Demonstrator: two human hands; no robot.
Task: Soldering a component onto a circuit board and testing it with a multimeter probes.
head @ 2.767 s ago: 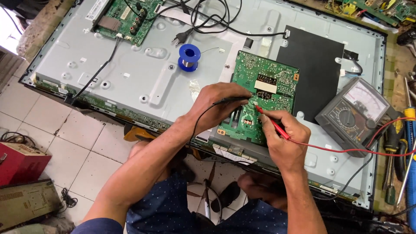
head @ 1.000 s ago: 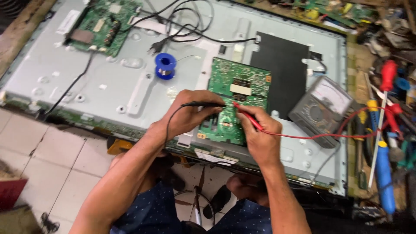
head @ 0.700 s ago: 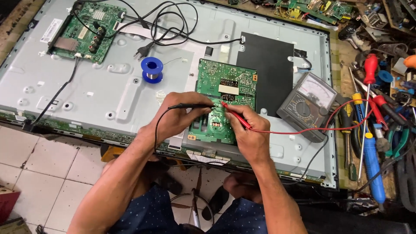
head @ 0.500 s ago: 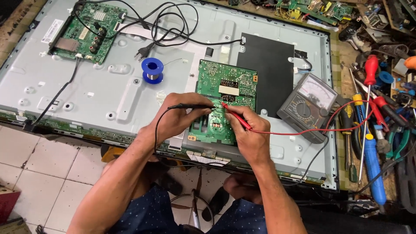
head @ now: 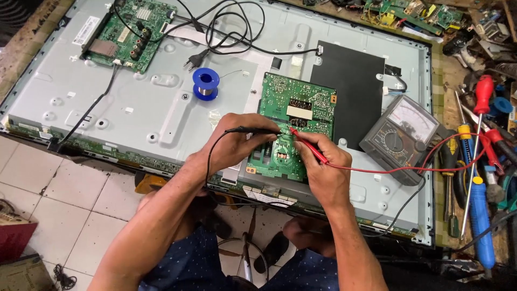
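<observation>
Probes were pressed to the green circuit board (head: 293, 129): the black probe (head: 253, 130) clamped in the left hand (head: 237, 141), the red probe (head: 309, 145) pinched in the right hand (head: 323, 170), beside the grey meter (head: 401, 137)

Under both grips, lower half of the green board (head: 291, 108) covered; probe tips too small to place on any solder point. Black probe (head: 253, 130) mostly buried in the left hand (head: 237, 143), red probe (head: 308, 146) part hidden by the right hand (head: 323, 172). Right of the grips, meter (head: 401, 137) needle and dial marks too fine to read. Far right, tools (head: 476, 161) cut by the edge. Up and left, second board (head: 129, 32) clipped at top.
</observation>
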